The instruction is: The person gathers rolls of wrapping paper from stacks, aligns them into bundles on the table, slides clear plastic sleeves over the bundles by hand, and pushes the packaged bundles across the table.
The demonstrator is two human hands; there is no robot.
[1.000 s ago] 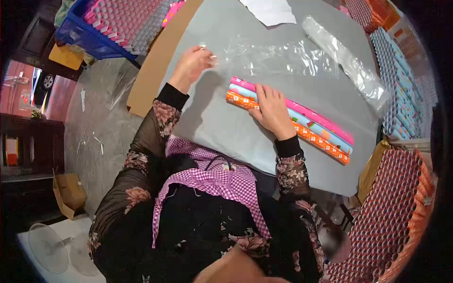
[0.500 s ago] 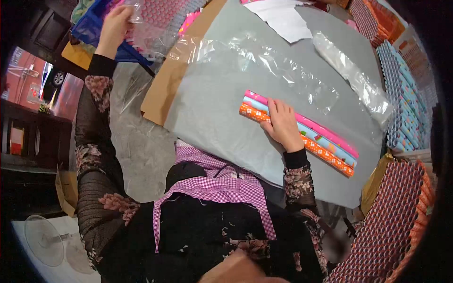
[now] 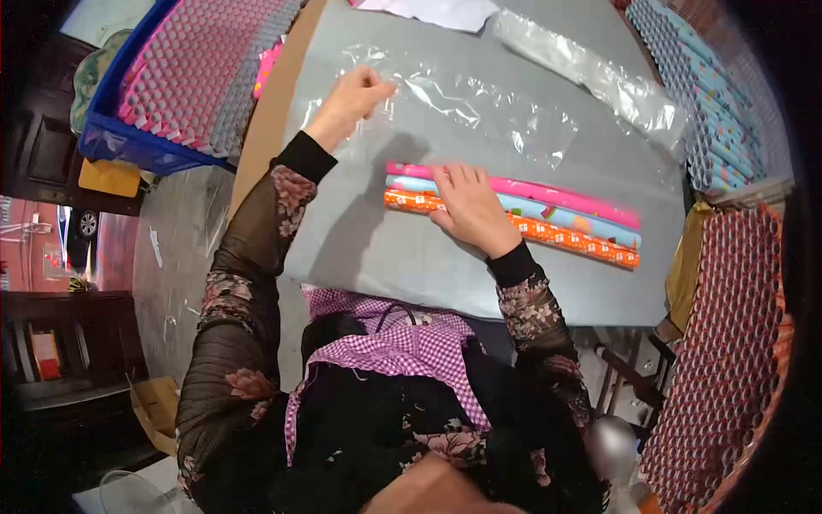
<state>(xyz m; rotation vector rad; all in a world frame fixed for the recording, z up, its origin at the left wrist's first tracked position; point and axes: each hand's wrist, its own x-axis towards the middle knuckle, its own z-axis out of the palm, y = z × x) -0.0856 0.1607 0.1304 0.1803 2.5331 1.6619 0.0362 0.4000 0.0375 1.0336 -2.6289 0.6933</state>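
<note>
1. While the right hand [image 3: 469, 206] lies over three slim, printed, tube-shaped rolls [image 3: 531, 210], its grip is spread, fingers reaching across them and thumb set apart toward the near side; this probably keeps the round shapes from rolling or parting.
2. Those rolls rest side by side on the grey-covered counter [image 3: 428, 270], ahead of the body and slightly to its right, presumably lined up so that one palm can steady them all.
3. The left hand [image 3: 349, 103] is over the left part of a thin, clear, glossy plastic film [image 3: 462, 111], fingers bent; whether that grip is pinching the film, I cannot tell. The film lies spread beyond the rolls, perhaps to keep it within easy reach.
4. Farthest of the three is the pink roll [image 3: 556, 195], its right end blurred; the light-blue roll with small coloured motifs [image 3: 591, 224] sits in the middle; nearest is the orange roll with white print [image 3: 574, 242]. They look straight, smooth and about equally long, their left ends nearly level.
</note>
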